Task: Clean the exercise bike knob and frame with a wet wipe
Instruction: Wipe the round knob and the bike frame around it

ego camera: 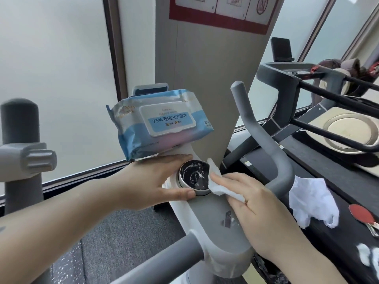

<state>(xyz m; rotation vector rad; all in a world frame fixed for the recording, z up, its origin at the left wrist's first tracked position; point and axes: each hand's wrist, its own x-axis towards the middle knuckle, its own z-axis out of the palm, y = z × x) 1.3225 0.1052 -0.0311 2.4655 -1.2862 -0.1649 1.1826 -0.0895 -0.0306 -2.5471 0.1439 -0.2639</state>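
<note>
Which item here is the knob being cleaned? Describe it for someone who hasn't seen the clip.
Find the grey exercise bike frame at centre. Just below the blue wet wipe pack, between the left hand and right hand, sits the knob: the only round, silver-rimmed black disc, smeared white.

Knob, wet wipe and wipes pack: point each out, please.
Knob (194, 174), head view: middle of its black face.
Wet wipe (217, 187), head view: bare fold beside right-hand fingers.
Wipes pack (164, 121), head view: lid label.

Frosted windows (57, 68) (daylit) flank a beige pillar (207, 78); speckled grey floor (114, 242).
</note>
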